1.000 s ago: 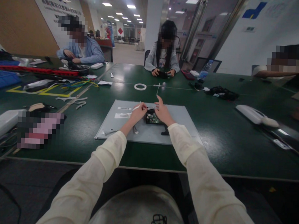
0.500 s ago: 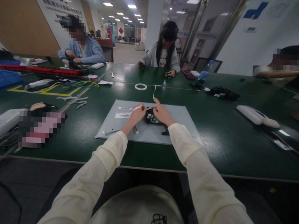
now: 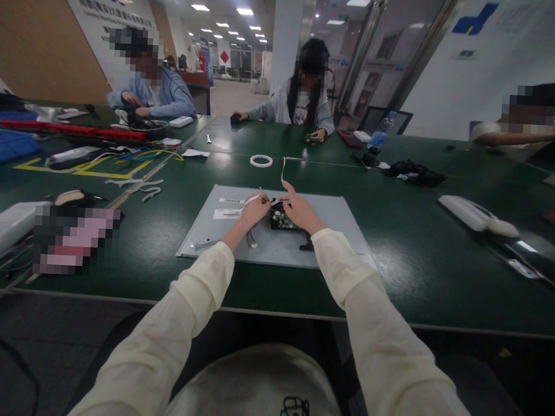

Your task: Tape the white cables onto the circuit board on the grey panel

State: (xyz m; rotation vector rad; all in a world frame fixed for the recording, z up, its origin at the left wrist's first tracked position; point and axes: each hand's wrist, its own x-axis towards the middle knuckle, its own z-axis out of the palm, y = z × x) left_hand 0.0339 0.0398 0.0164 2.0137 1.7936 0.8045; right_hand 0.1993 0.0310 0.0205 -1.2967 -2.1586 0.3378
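Note:
A black-framed circuit board (image 3: 282, 219) lies on a pale grey panel (image 3: 345, 236) in front of me. My left hand (image 3: 255, 210) is at the board's left edge, its fingers pinched on a thin white strip (image 3: 252, 198). At the board's upper right, my right hand (image 3: 300, 210) rests with its index finger raised and its other fingers bent over the board. Another length of white strip (image 3: 284, 170) rises from near my right fingertips. Below my left hand, a grey cable (image 3: 251, 239) lies on the panel. A black bracket (image 3: 306, 242) extends from the board's lower right.
A white tape ring (image 3: 261, 161) lies beyond the panel. White devices (image 3: 463, 213) and cables are at the right. A pink blurred item (image 3: 80, 241), a blue bin (image 3: 6, 149) and tools fill the left. Three people sit around the green table (image 3: 410, 240).
My left hand has shifted slightly left, and the strip at its fingers has changed shape. My right hand is nearly still. The person opposite has moved a hand holding a dark object outward, to the left.

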